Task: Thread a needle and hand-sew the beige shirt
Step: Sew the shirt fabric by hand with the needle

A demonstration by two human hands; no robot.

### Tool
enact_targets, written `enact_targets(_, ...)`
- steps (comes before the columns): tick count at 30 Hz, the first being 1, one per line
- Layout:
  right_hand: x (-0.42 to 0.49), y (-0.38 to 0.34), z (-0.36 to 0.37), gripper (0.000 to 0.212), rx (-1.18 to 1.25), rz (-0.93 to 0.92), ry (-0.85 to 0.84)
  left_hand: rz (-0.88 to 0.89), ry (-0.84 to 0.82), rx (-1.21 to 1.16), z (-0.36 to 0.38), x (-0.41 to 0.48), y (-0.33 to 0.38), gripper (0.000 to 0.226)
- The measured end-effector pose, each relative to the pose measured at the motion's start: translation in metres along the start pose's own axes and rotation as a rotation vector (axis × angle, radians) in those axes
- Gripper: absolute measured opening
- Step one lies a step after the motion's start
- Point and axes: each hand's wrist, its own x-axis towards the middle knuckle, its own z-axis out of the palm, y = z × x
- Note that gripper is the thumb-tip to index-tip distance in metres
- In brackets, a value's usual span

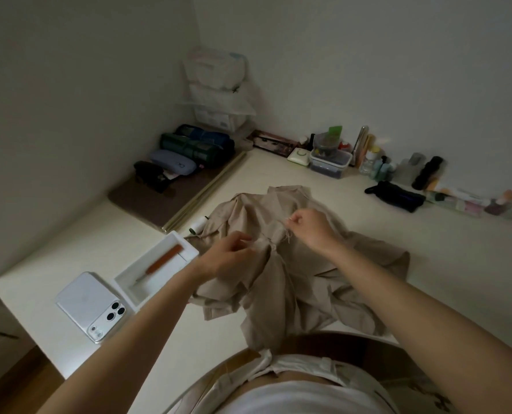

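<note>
Phone [92, 306]: face down near the counter's [428, 279] left edge.
Tray [156, 289]: white, touching the phone, holding an orange-handled tool [162, 264].
Left hand [230, 255]: fingers pinching a fold of the beige shirt [293, 288].
Beige shirt: crumpled mid-counter, hem over the near edge.
Right hand [308, 228]: above the shirt, fingertips pressed together; anything held too fine to tell.
Thread spool [197, 225]: white, just left of the shirt.

Right hand [307, 225] pinch: needle too small to tell. Far-right bottles [505, 204] blurred, cut by edge.
</note>
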Motion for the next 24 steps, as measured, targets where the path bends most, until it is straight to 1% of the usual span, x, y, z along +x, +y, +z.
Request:
enact_targets(1,-0.002,0.001,-0.001,0.025,-0.026,0.016,-0.032,0.001,-0.002,0.035,0.001,0.000,0.001,0.034)
enact_targets(2,-0.004,0.002,-0.001,0.025,-0.042,0.031,-0.066,0.013,0.001,0.073,0.004,-0.001,0.002,0.027)
enact_targets(3,-0.007,0.002,-0.002,0.027,-0.050,0.052,-0.095,0.024,0.015,0.105,0.006,-0.001,0.003,0.013)
enact_targets(4,-0.010,0.000,-0.003,0.035,-0.055,0.078,-0.116,0.055,0.037,0.114,0.009,-0.001,0.005,0.009)
enact_targets(5,-0.013,-0.002,-0.003,0.045,-0.050,0.101,-0.133,0.080,0.056,0.112,0.011,-0.002,0.007,0.021)
enact_targets(6,-0.014,-0.003,-0.003,0.050,-0.037,0.113,-0.147,0.096,0.078,0.096,0.013,-0.002,0.008,0.027)
enact_targets(7,-0.015,-0.005,-0.001,0.048,-0.010,0.113,-0.156,0.102,0.100,0.078,0.013,-0.004,0.009,0.028)
enact_targets(8,-0.017,-0.007,0.001,0.042,0.016,0.090,-0.156,0.114,0.117,0.066,0.014,-0.005,0.010,0.027)
enact_targets(10,-0.023,-0.010,0.005,0.032,0.027,0.014,-0.134,0.121,0.148,0.053,0.014,-0.007,0.010,0.026)
enact_targets(14,-0.034,-0.016,0.012,0.038,0.045,-0.135,-0.062,0.134,0.196,0.035,0.012,-0.009,0.010,0.025)
enact_targets(16,-0.037,-0.019,0.017,0.036,0.097,-0.185,-0.039,0.140,0.213,0.046,0.011,-0.011,0.010,0.023)
enact_targets(20,-0.042,-0.020,0.024,0.024,0.228,-0.199,0.017,0.149,0.235,0.061,0.010,-0.014,0.011,0.020)
enact_targets(22,-0.043,-0.017,0.025,0.013,0.257,-0.195,0.030,0.159,0.226,0.075,0.009,-0.014,0.009,0.020)
enact_targets(24,-0.043,-0.017,0.025,0.010,0.253,-0.192,0.034,0.160,0.224,0.088,0.007,-0.015,0.007,0.020)
